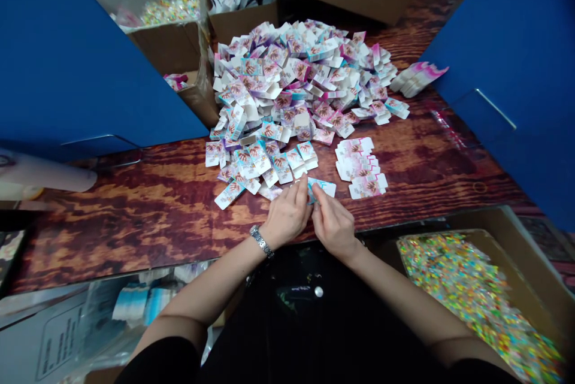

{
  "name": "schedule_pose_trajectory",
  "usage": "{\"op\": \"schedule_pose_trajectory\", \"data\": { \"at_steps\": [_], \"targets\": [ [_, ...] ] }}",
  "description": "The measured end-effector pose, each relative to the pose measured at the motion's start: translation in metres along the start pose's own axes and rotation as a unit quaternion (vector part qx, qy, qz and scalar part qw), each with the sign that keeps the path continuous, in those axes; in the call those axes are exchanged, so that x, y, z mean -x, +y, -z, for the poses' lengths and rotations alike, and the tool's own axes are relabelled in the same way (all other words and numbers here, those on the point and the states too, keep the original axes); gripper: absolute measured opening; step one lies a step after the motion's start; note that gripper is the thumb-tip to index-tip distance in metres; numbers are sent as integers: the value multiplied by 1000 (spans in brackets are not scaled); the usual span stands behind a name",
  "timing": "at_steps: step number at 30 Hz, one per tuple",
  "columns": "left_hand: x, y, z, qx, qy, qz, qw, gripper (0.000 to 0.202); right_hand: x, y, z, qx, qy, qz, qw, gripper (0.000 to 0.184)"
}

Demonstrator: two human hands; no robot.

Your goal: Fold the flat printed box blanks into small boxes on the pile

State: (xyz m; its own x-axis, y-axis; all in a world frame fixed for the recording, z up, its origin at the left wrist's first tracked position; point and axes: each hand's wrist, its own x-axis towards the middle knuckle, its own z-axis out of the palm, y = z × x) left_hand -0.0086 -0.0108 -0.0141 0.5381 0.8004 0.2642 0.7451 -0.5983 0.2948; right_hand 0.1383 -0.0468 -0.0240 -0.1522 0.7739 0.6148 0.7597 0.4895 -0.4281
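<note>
My left hand (288, 211), with a silver watch on its wrist, and my right hand (333, 221) meet at the front of the table. Both are closed around a small blue-and-white carton (327, 187), partly covered by the fingers. Just beyond lies a large heap of small printed cartons (287, 81) in blue, pink and purple, many with open end flaps. To the right of my hands is a loose stack of flat pink carton blanks (363, 169).
More folded pink cartons (417, 77) lie at the right back. A box of colourful wrapped pieces (467, 294) stands below the table edge at right. Cardboard boxes (168, 48) stand behind at left. Blue panels (507, 72) flank both sides of the wood-patterned table (148, 204).
</note>
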Motion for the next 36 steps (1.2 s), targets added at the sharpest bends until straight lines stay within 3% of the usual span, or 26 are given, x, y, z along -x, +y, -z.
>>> {"op": "schedule_pose_trajectory", "data": {
  "at_steps": [5,11,13,17,20,24,29,36],
  "targets": [
    [3,-1,-1,2,-14,-4,1000,60,-2,-1,2,-77,-33,-73,994,50],
    [3,-10,1,-67,-50,-25,996,57,-6,10,0,-145,-87,-123,978,44],
    [-10,-21,13,-81,-11,-30,996,55,-9,21,2,-149,-102,-143,973,46],
    [-47,-46,57,-76,166,18,983,72,-13,46,2,-47,-122,-134,982,46],
    [-58,-53,72,-68,201,7,977,74,-11,58,-3,61,-190,-85,976,45],
    [-39,-43,42,-58,116,-57,990,61,-9,62,-8,106,-227,-32,968,38],
    [-11,-26,-3,-18,-14,-94,995,52,-11,60,-6,91,-239,-46,966,32],
    [-4,-21,-9,-37,-90,-124,988,53,-14,48,3,4,-191,-95,977,11]
  ]
}}
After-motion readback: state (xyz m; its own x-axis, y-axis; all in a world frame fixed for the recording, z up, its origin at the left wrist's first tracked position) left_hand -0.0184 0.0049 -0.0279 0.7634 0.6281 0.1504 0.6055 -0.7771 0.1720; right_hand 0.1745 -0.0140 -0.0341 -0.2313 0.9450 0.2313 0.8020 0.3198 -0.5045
